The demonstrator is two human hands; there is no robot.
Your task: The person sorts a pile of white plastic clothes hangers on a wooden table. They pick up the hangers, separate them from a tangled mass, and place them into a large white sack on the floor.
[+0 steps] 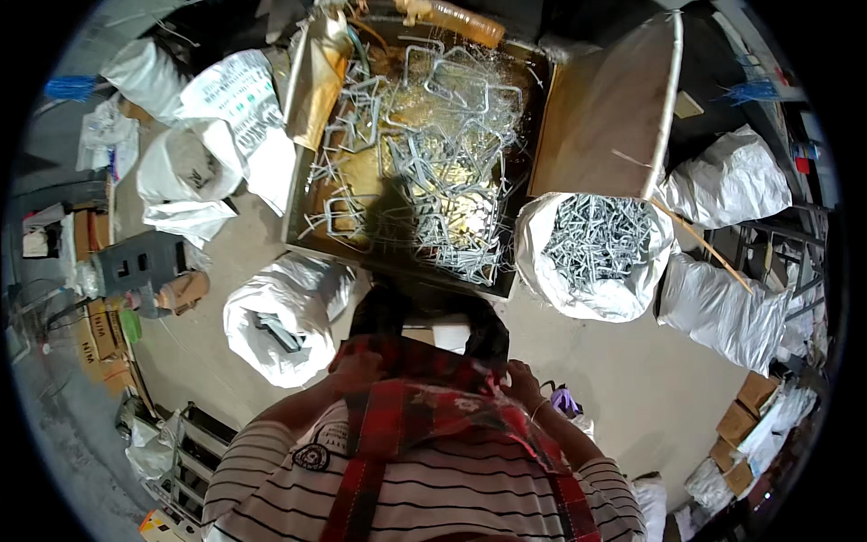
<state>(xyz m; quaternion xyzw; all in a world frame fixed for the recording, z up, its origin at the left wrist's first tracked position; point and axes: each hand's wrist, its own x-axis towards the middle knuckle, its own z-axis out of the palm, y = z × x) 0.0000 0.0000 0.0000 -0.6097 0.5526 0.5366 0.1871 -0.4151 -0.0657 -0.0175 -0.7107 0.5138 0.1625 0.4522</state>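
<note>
One red/black check apron [433, 411] is spanning the gap btwn L grip [359, 369] & R grip [522, 384], w/ each bare hand touching its edge on its own side; cloth & shadow are partly hiding the fingers, so can't tell whether either grip is closing on it or lying loose. Thin band [539, 409] is circling the R wrist. Ahead of both grips, a big metal tray [361, 257] is holding a tangle of bent metal rods [452, 163]. Ahead & left of L grip, a white sack [257, 357] is gaping w/ a few grey pcs [282, 334] inside. Ahead & right of R grip, a 2nd white sack [587, 305] is bulging w/ small grey metal bits [596, 239], & beyond it a brown panel [601, 117] is standing along the tray's R side. Farthest ahead, an amber tube-like item [465, 23] is lying by the tray's far edge. Just right of R grip, a purple item [562, 400] is showing.
</note>
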